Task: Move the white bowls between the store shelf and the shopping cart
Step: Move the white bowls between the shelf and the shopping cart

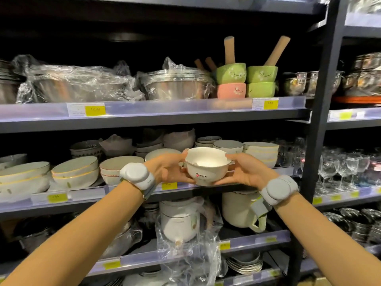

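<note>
Store shelf (156,118) of crockery fills my frame | white bowl (206,166) at frame centre, before the middle tier | my left hand (168,169) and right hand (248,171) clasp its sides, upright

I saw a white bowl (206,169) with a red-and-black mark, green cups (246,74) and a pink cup (231,90) with blossom patterns, and yellow tags (95,109).

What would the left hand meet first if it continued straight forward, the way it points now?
Probably the beige bowl on the middle shelf, just behind the left hand. That hand and the right hand hold the white bowl; depth is unclear.
</note>
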